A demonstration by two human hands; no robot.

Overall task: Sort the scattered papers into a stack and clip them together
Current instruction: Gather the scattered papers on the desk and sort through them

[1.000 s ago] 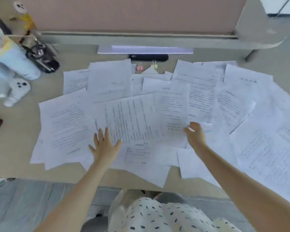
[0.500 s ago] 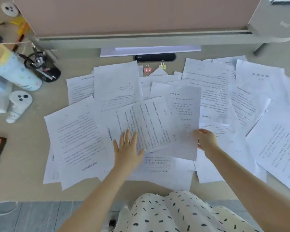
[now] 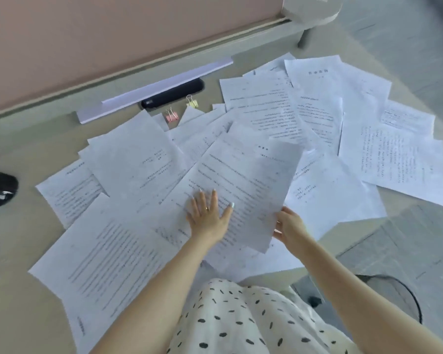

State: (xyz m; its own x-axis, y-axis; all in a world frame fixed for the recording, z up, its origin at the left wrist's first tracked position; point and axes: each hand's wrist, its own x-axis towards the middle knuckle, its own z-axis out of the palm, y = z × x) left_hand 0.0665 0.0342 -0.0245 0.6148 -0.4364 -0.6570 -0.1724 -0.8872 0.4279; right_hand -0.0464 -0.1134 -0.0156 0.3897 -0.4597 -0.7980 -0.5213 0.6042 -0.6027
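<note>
Papers (image 3: 128,259) lie fanned across the surface (image 3: 18,297); the centre sheet (image 3: 243,185) runs lower left to upper right. Left hand (image 3: 209,215) presses it flat, fingers straight; right hand (image 3: 289,227), nearer, has its grip pinching the lower-right edge.

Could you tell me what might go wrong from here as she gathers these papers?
1. The right hand grips only one edge of a lifted sheet, so it could crease or tear.
2. The left hand lies flat on overlapping papers; sliding them may drag neighbours out of order.
3. Sheets overhang the desk's near edge and could fall to the floor.
</note>
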